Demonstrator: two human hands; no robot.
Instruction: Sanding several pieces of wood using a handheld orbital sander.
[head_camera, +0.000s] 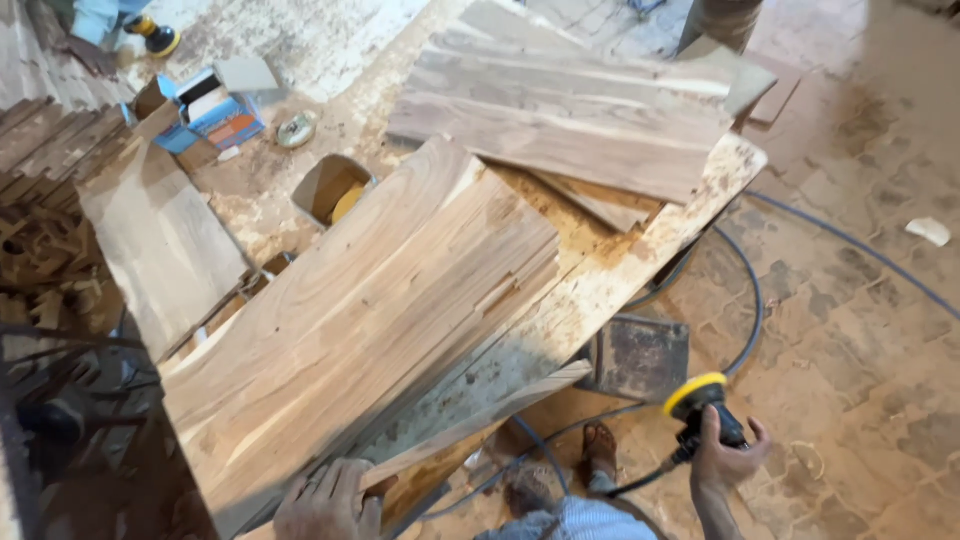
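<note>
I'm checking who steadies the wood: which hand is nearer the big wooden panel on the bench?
Left. The left hand rests on the wooden panel's near edge; the right hand is off to its right, gripping a yellow-padded sander.

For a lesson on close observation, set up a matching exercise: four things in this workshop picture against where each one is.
Things:
1. Sander with yellow pad
2. Large wooden panel
3. Blue and orange box
4. Blue hose

Places:
A. On the floor, curving past the worktable
B. Held in the right hand
C. Top left, beside a small round disc
D. On the worktable, its near end under the left hand

Pairs: 1-B, 2-D, 3-C, 4-A
</note>
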